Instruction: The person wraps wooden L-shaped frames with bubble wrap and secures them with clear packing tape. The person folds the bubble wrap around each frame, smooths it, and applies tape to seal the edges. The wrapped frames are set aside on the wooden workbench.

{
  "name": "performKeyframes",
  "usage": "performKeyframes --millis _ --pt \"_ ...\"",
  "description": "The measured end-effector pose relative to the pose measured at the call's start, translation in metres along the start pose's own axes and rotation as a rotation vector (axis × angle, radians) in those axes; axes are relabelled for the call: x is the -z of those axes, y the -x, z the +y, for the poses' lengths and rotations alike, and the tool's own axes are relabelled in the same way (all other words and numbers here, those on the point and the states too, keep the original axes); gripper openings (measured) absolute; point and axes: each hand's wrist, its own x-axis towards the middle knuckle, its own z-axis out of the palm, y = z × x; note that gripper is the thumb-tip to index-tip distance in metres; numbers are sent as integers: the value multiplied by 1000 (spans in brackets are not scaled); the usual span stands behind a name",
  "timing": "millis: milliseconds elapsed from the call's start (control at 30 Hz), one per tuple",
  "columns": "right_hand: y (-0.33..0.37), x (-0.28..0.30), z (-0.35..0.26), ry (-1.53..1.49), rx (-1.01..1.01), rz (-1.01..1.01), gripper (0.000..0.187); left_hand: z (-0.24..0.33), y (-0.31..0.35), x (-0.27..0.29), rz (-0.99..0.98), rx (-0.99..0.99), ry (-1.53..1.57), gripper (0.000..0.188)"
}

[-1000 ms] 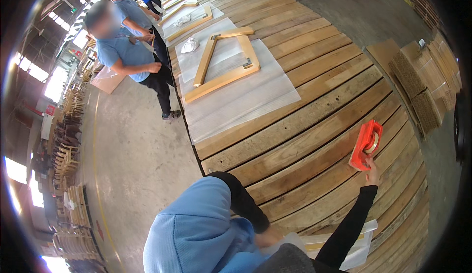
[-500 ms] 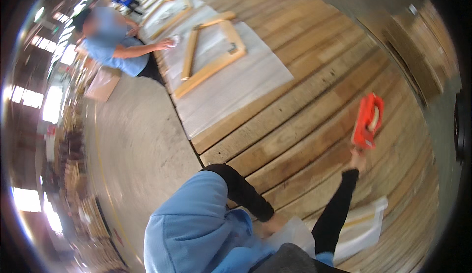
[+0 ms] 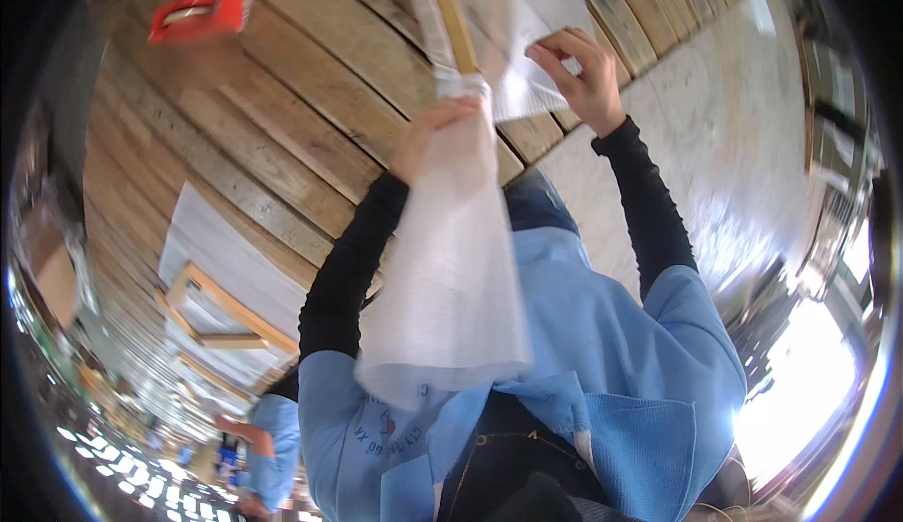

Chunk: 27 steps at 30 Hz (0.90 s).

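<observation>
My left hand (image 3: 433, 136) is closed around a wooden bar (image 3: 448, 9) wrapped in thin white translucent foam sheet (image 3: 447, 259). A long loose end of the sheet hangs from that hand toward my body. The bar's far part shows through the wrap. My right hand (image 3: 588, 80) is raised to the right of the bar, over the spread part of the sheet. Its thumb and fingers are pinched together; what is between them is too small to make out. A red tape dispenser (image 3: 202, 14) lies on the plank table at the far left, apart from both hands.
The slatted wooden table (image 3: 273, 118) fills the far side and left. Wooden frames (image 3: 240, 306) lie on a white sheet (image 3: 202, 230) at the left. Beyond them a co-worker in a blue shirt (image 3: 273, 447) stands at the lower left. Grey floor (image 3: 715, 155) lies to the right.
The view has swung round. My right hand has let go of the tape dispenser and is now beside the wrapped bar. My left hand now holds the bar up, the sheet trailing.
</observation>
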Motion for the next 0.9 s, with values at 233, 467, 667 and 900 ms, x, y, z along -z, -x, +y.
performKeyframes --millis 233,467,667,900 --pt "161 -18 -5 72 447 -204 16 -63 -7 14 107 45 817 23" --pt "144 -118 -2 163 654 -297 18 -53 -26 80 -345 486 946 50" --pt "142 -116 11 133 485 -164 24 -23 -19 77 -345 494 752 56" --pt "166 -73 20 274 444 -72 33 -3 -26 70 -671 679 972 71"
